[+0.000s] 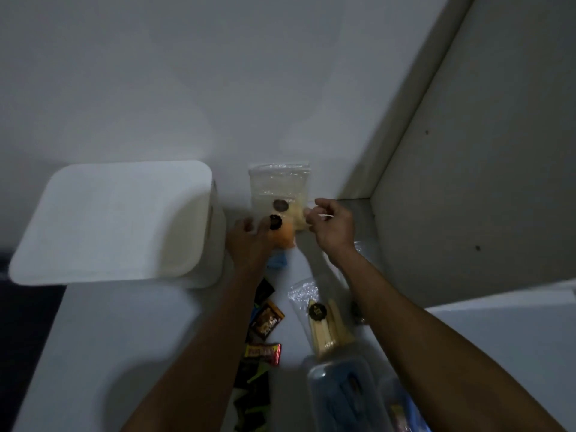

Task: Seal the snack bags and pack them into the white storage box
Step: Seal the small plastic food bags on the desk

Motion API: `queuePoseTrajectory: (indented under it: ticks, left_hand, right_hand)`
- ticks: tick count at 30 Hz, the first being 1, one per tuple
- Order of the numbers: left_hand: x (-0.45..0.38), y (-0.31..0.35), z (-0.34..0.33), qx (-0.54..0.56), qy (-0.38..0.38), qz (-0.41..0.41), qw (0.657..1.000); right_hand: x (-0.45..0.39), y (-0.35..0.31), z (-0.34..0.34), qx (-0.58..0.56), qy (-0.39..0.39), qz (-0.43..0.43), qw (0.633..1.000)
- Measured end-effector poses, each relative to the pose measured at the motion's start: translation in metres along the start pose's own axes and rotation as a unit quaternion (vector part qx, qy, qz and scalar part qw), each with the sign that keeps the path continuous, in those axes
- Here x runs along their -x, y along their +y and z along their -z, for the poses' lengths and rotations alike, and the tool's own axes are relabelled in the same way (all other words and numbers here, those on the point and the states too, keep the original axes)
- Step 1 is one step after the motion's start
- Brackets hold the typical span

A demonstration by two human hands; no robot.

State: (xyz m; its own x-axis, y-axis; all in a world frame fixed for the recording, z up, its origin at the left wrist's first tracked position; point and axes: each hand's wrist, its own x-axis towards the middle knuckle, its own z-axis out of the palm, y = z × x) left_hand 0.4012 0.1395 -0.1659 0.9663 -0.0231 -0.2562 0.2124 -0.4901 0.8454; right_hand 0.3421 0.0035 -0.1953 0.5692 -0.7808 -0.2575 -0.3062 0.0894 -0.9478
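Observation:
A white storage box stands at the left with its white lid lying over it. To its right a clear snack bag with pale contents leans against the wall. My left hand rests by an orange-filled bag with a dark round sticker, fingers curled at it. The bag's lower right edge is pinched by my right hand. Another clear bag of pale sticks lies nearer me between my forearms.
Several small candy wrappers lie in a row down the middle of the white surface. A blue object lies under my left hand. A clear blue-tinted container sits at the bottom. A grey cabinet side rises at the right.

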Motion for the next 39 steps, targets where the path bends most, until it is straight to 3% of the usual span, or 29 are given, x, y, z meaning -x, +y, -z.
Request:
queuePoseTrajectory:
  ticks: [7,11,15,21,25,31,34,39]
  left_hand:
    - [0.073,-0.032,0.031,-0.028,-0.069,-0.042,0.996]
    - [0.107,-0.065,0.032,-0.057,-0.118,-0.028,0.991]
    - [0.124,-0.089,0.023,-0.078,-0.163,0.018,0.983]
    - [0.117,-0.102,-0.006,-0.093,-0.167,0.071,0.979]
    - [0.102,-0.109,-0.029,-0.12,-0.138,0.106,0.977]
    - [0.092,-0.113,-0.055,-0.043,-0.11,0.181,0.976]
    - [0.088,-0.11,-0.055,0.0,-0.096,0.2,0.975]
    - [0.092,-0.088,-0.027,0.077,-0.069,0.156,0.982]
  right_hand:
    - [0.083,0.014,0.056,0.082,0.006,-0.003,0.997]
    - [0.116,0.041,0.067,0.208,-0.001,0.004,0.978]
    - [0.127,0.066,0.063,0.264,-0.033,-0.018,0.964]
    - [0.1,0.076,0.068,0.356,-0.006,0.03,0.934]
    - [0.082,0.082,0.058,0.388,-0.093,-0.004,0.917]
    - [0.08,0.09,0.046,0.46,-0.122,-0.026,0.879]
    - [0.076,0.093,0.043,0.41,-0.08,-0.023,0.908]
    - [0.077,0.074,0.045,0.199,-0.061,-0.05,0.977]
